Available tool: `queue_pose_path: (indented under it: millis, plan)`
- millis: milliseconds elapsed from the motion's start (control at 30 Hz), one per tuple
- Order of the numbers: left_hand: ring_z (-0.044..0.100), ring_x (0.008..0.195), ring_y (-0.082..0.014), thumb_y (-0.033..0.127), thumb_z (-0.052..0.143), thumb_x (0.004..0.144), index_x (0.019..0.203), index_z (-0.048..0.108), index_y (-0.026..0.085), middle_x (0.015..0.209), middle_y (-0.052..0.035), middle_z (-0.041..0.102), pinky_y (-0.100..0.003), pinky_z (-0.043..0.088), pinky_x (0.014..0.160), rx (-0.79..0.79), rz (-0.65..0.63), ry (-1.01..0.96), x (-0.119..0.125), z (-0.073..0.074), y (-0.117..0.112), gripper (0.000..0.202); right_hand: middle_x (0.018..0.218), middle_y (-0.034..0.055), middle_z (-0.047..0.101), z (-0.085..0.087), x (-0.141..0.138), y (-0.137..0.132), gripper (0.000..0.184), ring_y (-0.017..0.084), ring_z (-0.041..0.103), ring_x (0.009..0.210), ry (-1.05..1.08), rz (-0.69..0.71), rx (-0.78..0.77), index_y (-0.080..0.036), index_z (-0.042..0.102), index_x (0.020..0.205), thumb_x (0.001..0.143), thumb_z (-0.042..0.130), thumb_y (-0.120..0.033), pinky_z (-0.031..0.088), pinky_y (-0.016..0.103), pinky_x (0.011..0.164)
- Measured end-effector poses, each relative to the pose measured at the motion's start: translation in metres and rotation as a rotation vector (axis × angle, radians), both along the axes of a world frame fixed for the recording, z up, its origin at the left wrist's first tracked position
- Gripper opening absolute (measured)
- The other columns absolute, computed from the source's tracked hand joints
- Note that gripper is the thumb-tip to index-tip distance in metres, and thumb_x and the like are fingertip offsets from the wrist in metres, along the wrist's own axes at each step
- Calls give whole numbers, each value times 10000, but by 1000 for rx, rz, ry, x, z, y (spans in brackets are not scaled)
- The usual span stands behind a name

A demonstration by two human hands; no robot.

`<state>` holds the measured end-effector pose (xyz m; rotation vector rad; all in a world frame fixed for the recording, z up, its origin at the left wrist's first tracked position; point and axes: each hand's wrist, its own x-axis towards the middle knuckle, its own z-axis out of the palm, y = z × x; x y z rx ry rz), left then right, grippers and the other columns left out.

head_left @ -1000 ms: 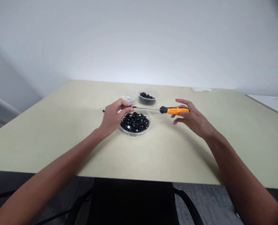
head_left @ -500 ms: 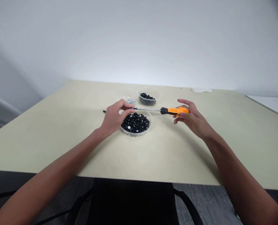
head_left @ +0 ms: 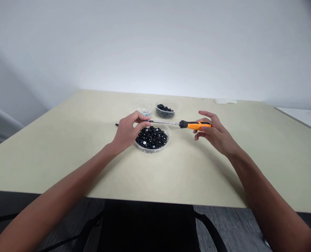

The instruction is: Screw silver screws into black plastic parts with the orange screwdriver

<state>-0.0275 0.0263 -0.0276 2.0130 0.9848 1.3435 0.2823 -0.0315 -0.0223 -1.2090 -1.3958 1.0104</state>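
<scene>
I hold the screwdriver (head_left: 183, 124) above the table (head_left: 66, 147), across the far edge of the near bowl (head_left: 150, 151); its long axis runs left to right, tip to the left, handle to the right, the handle end slightly lower in view. My left hand (head_left: 127, 129) has thumb and forefinger pinched together on the dark end of the shank; whether a small part is also caught there is hidden by the fingertips. My right hand (head_left: 219, 136) has the thumb and curled fingers clamped on the orange and black handle, the forefinger raised clear of it. Faint marks on the handle's orange face are too small to read. Compared with one second earlier, the handle has rolled about its axis: black patches now show along its upper side, with orange below; both hands keep nearly the same place. The near bowl contains black parts (head_left: 155, 136), a few with pale centres. Beyond it stand two clear bowls, the far left one (head_left: 139, 110) with small silvery pieces (head_left: 146, 113), the far right one (head_left: 165, 116) with black pieces (head_left: 164, 107). A dark tip (head_left: 117, 125) shows just left of my left hand; its owner is hidden. A white object (head_left: 225, 101) lies at the table's far right.
</scene>
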Motion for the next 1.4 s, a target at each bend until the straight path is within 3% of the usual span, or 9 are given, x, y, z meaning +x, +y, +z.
queue_pose_path:
  millis: [100, 267, 467, 567, 733, 933, 1067, 1233, 1400]
  plan:
    - [714, 925, -199, 277, 681, 871, 814, 628, 224, 934, -14, 762, -341, 536, 825, 23, -1, 16, 1, 1, -1, 94, 915, -14, 572, 2, -2, 0, 458, 166, 580, 708, -15, -56, 3, -367, 444, 1308, 891, 627, -417, 554, 375, 697]
    - [714, 914, -199, 310, 680, 871, 817, 627, 228, 941, -20, 764, -341, 540, 806, 6, -8, 37, 2, 0, -1, 111, 652, -28, 502, 3, -6, 1, 417, 160, 470, 549, -103, -199, -8, -333, 455, 1299, 951, 468, -562, 431, 299, 472]
    - [718, 875, -197, 315, 697, 857, 829, 631, 219, 969, -30, 764, -345, 544, 804, -53, -7, -33, 1, -1, 0, 120, 906, -7, 586, -1, 0, 0, 526, 185, 576, 815, -31, 38, -70, -361, 436, 1359, 876, 640, -399, 536, 349, 708]
    - [717, 888, -196, 289, 705, 848, 822, 628, 214, 962, -28, 760, -340, 545, 821, -36, 6, -42, 1, 0, 0, 111, 822, -24, 566, -1, -1, 0, 494, 161, 539, 705, -24, -1, -57, -359, 432, 1359, 900, 613, -385, 514, 339, 674]
    - [714, 900, -190, 279, 700, 859, 814, 632, 223, 927, -13, 759, -326, 543, 822, 10, -8, -2, 2, 1, -1, 100, 631, -41, 445, -1, -3, 2, 378, 143, 426, 529, -81, -137, -23, -337, 520, 1280, 957, 477, -529, 414, 293, 487]
    - [713, 874, -185, 298, 687, 876, 850, 637, 220, 961, -21, 761, -325, 546, 800, -7, 8, 0, 2, -2, -1, 96, 1027, 2, 578, -2, 1, 2, 387, 179, 566, 878, 42, 29, -38, -377, 519, 1261, 890, 629, -358, 530, 332, 714]
    - [710, 883, -179, 279, 680, 883, 859, 639, 214, 943, -17, 754, -311, 541, 795, 54, 2, 28, 2, -3, 0, 81, 849, -26, 568, -1, -2, 1, 332, 156, 543, 726, 11, -40, -15, -363, 508, 1223, 909, 616, -366, 499, 337, 721]
    - [703, 866, -170, 249, 668, 889, 868, 651, 217, 924, -12, 749, -300, 541, 768, 128, 2, 67, 2, -3, 0, 42, 635, -42, 477, 0, -4, 2, 334, 146, 448, 535, -116, -152, -23, -327, 519, 1215, 956, 483, -536, 403, 313, 544]
    - [712, 885, -173, 236, 679, 880, 863, 629, 214, 935, -13, 751, -302, 548, 788, 67, 9, 19, 1, -3, 1, 57, 878, -3, 594, -7, 2, 3, 390, 186, 567, 762, -77, 6, -54, -348, 488, 1280, 914, 573, -454, 506, 374, 731]
